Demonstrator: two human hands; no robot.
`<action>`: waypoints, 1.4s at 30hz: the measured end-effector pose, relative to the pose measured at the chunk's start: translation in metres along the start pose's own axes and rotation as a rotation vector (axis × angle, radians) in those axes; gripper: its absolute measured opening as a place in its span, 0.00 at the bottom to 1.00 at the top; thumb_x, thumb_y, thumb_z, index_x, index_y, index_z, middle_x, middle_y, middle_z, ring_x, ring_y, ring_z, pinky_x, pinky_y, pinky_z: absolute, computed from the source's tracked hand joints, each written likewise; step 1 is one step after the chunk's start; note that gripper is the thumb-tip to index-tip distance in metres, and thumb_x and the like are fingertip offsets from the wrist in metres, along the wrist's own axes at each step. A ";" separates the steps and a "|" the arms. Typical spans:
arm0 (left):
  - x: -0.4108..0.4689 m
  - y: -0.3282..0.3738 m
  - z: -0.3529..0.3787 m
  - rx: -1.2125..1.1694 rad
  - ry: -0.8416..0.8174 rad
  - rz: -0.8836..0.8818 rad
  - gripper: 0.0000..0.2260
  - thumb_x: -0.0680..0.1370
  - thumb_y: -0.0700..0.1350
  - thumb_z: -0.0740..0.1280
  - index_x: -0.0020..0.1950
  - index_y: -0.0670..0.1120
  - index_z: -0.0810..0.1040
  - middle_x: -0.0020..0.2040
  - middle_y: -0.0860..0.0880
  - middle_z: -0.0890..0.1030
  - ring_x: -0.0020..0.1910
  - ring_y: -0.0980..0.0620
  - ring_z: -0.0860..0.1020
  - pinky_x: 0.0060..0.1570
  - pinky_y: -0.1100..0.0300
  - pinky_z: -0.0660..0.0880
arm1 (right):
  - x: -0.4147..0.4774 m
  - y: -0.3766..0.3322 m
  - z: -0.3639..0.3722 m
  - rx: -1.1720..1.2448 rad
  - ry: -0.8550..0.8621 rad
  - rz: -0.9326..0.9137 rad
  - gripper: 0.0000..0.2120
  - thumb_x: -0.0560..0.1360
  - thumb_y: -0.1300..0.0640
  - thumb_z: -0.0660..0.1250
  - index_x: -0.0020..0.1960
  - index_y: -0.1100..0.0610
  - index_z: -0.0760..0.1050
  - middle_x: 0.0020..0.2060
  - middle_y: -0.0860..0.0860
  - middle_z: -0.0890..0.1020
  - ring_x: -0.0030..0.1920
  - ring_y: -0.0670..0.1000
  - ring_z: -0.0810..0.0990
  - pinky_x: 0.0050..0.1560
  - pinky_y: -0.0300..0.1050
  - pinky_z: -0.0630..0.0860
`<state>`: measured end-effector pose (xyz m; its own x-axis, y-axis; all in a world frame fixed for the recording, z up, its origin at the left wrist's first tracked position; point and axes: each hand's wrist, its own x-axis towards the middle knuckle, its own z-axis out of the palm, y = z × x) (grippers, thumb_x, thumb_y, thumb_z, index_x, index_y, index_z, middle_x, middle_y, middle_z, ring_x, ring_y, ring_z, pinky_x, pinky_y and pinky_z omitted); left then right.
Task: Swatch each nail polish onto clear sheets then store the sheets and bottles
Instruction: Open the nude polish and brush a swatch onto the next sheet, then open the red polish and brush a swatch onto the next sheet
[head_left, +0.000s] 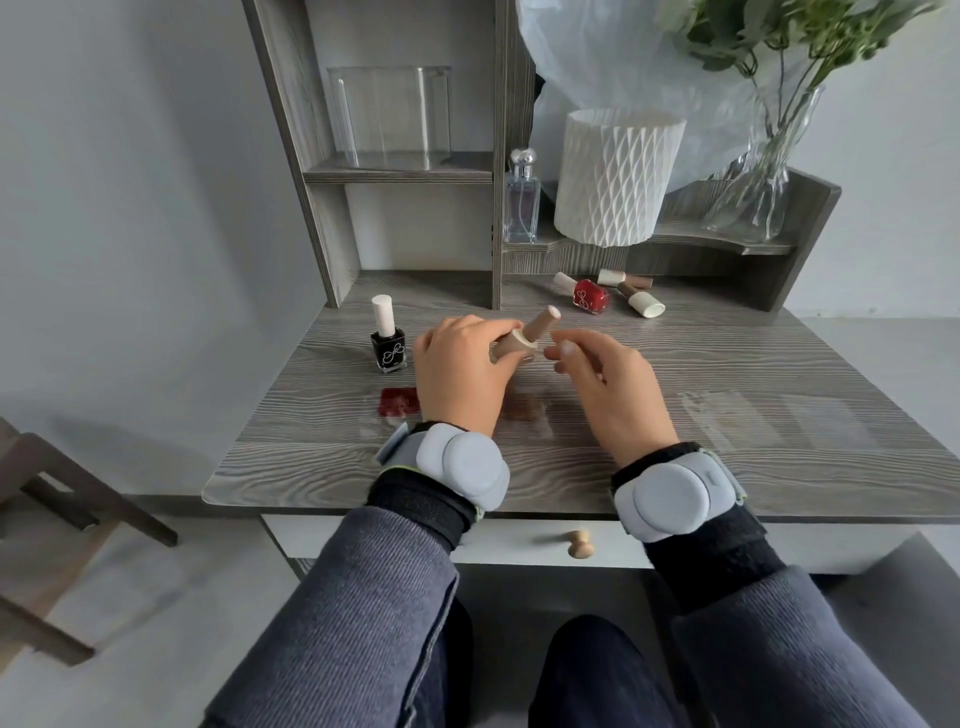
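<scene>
Left hand (460, 364) gripping tilted beige polish bottle (524, 335), right hand (602, 384) curled just beside its cap, grip indiscernible, black bottle (388, 338) left of hands, red swatch (399, 401) near left wrist

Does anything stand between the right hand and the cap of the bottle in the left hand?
Nothing visible. The right hand is just beside the cap of the beige bottle in the left hand.
</scene>
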<state>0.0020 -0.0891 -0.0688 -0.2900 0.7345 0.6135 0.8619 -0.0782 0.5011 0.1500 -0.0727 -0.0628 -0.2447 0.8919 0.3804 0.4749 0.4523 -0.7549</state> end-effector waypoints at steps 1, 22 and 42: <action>0.001 -0.001 0.000 -0.014 0.002 -0.014 0.11 0.71 0.52 0.73 0.53 0.53 0.83 0.44 0.51 0.83 0.47 0.47 0.78 0.50 0.52 0.70 | -0.001 -0.001 0.001 -0.002 -0.033 -0.016 0.12 0.82 0.55 0.59 0.59 0.55 0.79 0.49 0.48 0.84 0.52 0.49 0.81 0.55 0.46 0.75; 0.006 -0.002 0.013 0.056 -0.163 -0.164 0.09 0.76 0.54 0.66 0.49 0.49 0.80 0.44 0.50 0.84 0.47 0.45 0.80 0.47 0.51 0.74 | 0.003 0.008 0.012 -0.151 -0.194 -0.090 0.15 0.81 0.55 0.58 0.66 0.54 0.74 0.58 0.53 0.79 0.64 0.55 0.73 0.62 0.62 0.70; 0.008 0.071 0.003 -0.223 0.027 -0.142 0.11 0.75 0.33 0.58 0.51 0.44 0.76 0.47 0.49 0.80 0.45 0.49 0.77 0.45 0.52 0.74 | 0.020 0.007 -0.017 -0.082 -0.070 0.035 0.14 0.79 0.57 0.63 0.63 0.56 0.77 0.59 0.49 0.81 0.61 0.50 0.77 0.62 0.47 0.72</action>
<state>0.0621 -0.0866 -0.0298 -0.4153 0.7305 0.5421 0.6996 -0.1244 0.7036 0.1631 -0.0516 -0.0519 -0.2836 0.9060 0.3143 0.5509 0.4222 -0.7199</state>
